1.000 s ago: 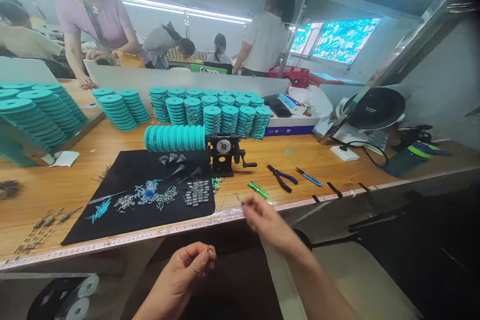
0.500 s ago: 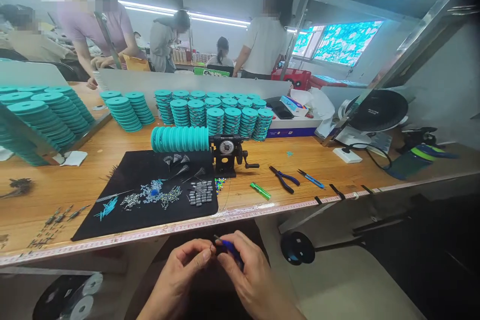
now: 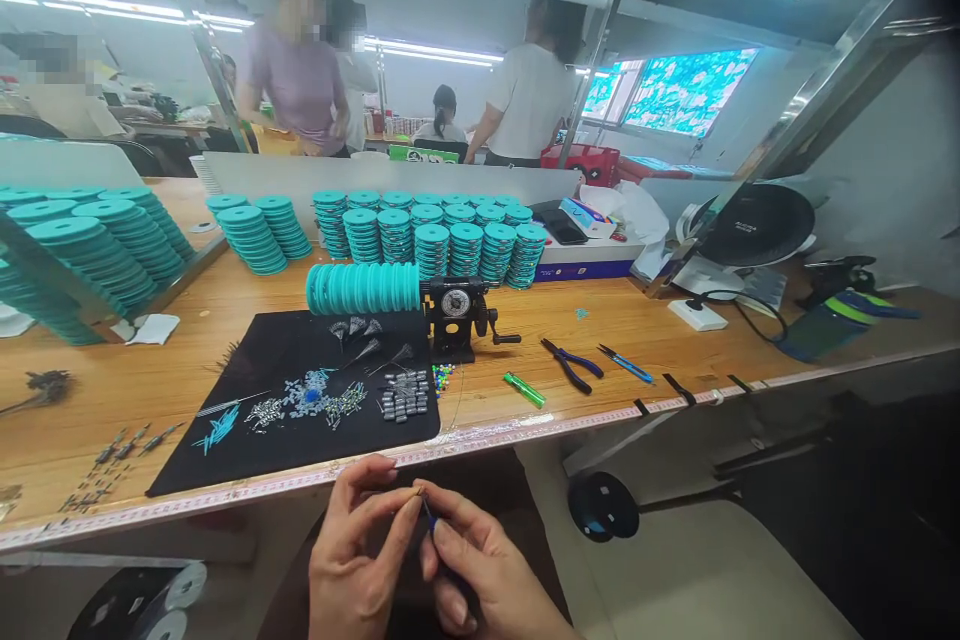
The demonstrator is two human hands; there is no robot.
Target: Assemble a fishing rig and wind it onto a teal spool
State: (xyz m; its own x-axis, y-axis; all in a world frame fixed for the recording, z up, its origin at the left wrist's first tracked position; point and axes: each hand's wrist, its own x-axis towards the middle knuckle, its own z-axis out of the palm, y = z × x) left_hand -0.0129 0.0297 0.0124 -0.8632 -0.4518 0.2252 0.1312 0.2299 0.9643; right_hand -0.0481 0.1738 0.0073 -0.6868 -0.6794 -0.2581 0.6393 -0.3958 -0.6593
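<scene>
My left hand (image 3: 358, 535) and my right hand (image 3: 469, 560) meet just below the bench's front edge. Between their fingertips is a small blue piece (image 3: 429, 516), too small to identify. The left thumb and forefinger pinch a thin dark line (image 3: 417, 492), barely visible, close to that piece. Nearest to my hands on the bench is a black mat (image 3: 180, 470) holding sorted small metal parts, beads and bristle-like bundles. Further back, a hand-cranked winder (image 3: 454, 315) carries a row of teal spools (image 3: 364, 288).
Stacks of teal spools (image 3: 427, 235) cover the wooden bench (image 3: 225, 315) behind the mat. Long-nose pliers (image 3: 570, 367), blue-handled snips (image 3: 625, 363) and a green tube (image 3: 523, 389) lie to the right. A tape measure (image 3: 487, 437) runs along the front edge. Co-workers stand beyond a white partition (image 3: 375, 170).
My right hand has moved in from above the bench edge to join my left at the small blue piece. The person in the lilac top has moved to the right.
</scene>
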